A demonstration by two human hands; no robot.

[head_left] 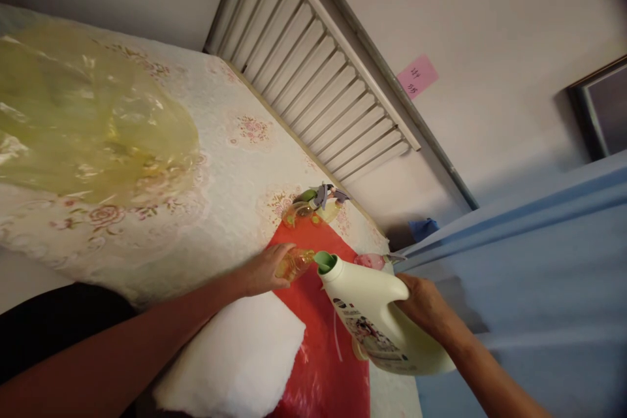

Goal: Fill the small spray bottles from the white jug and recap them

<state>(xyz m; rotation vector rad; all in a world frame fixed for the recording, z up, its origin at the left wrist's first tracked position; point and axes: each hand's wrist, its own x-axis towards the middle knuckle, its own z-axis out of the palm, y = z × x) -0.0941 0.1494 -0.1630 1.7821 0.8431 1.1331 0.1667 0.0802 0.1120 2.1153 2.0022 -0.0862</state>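
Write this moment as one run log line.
left hand: holds small bottle | right hand: grips jug by handle | jug mouth: near bottle neck | nearby: red sheet

Shows a large pale-green jug (379,300) at 5 o'clock of the view, tipped well over, aiming its uncapped mouth and green spout (325,262) toward 10 o'clock. Bears a printed label (369,334) along its 7 o'clock side. Includes too, just past 6 o'clock, a small see-through, yellowish bottle (292,266), partly covered, tilted over, turning its neck toward 2 o'clock, right at the spout. Cannot tell whether touching.
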